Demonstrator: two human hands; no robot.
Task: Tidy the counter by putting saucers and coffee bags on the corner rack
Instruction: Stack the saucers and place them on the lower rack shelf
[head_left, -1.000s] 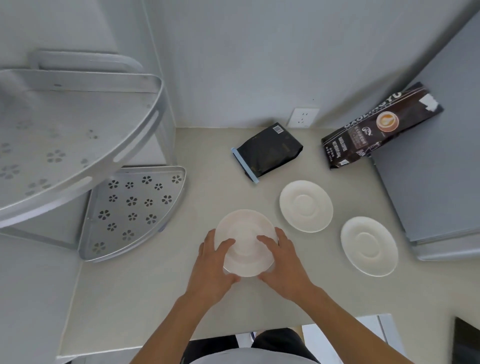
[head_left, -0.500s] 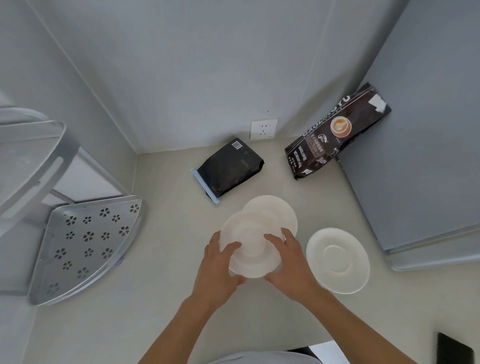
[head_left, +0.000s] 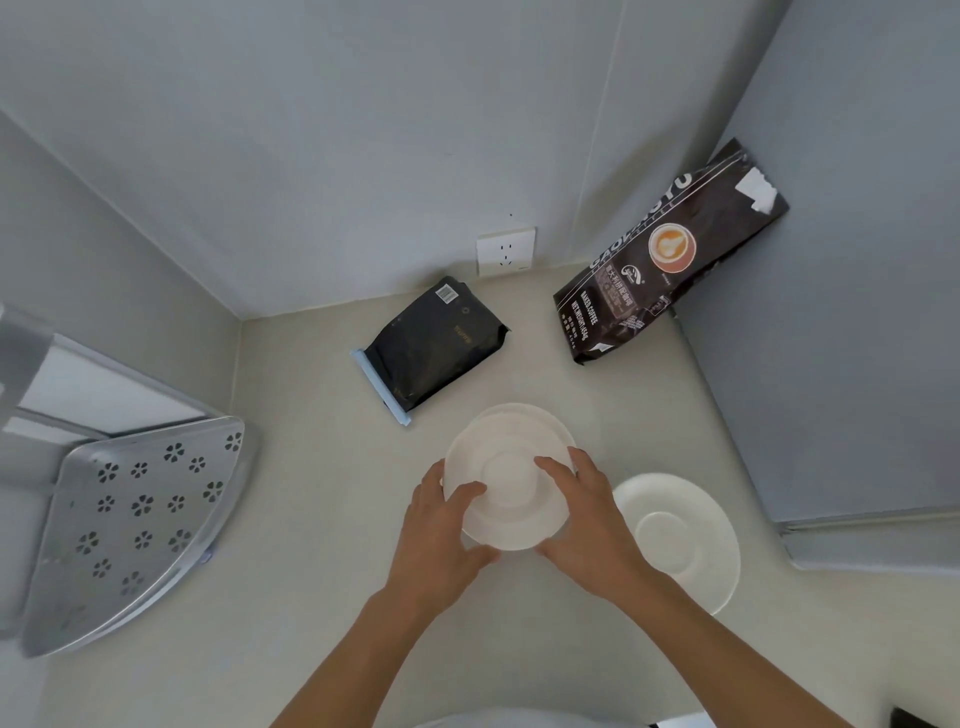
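Note:
Both hands hold one white saucer (head_left: 506, 486) above the counter: my left hand (head_left: 441, 535) grips its left rim, my right hand (head_left: 582, 519) its right rim. It hovers over a second white saucer (head_left: 524, 413), of which only the far rim shows. A third white saucer (head_left: 675, 540) lies flat to the right. A small black coffee bag (head_left: 436, 343) with a pale blue clip lies flat behind them. A larger dark coffee bag (head_left: 670, 260) leans against the grey appliance. The corner rack's lower perforated shelf (head_left: 124, 525) is at the left.
A grey appliance side (head_left: 852, 312) walls off the right. A white wall socket (head_left: 505, 250) sits at the back above the beige counter (head_left: 311, 519). The rack's upper tier (head_left: 21, 353) shows blurred at the left edge.
Both hands have carried the held saucer to the right, from bare counter to over the middle saucer. The view has swung right, pushing the rack toward the left edge.

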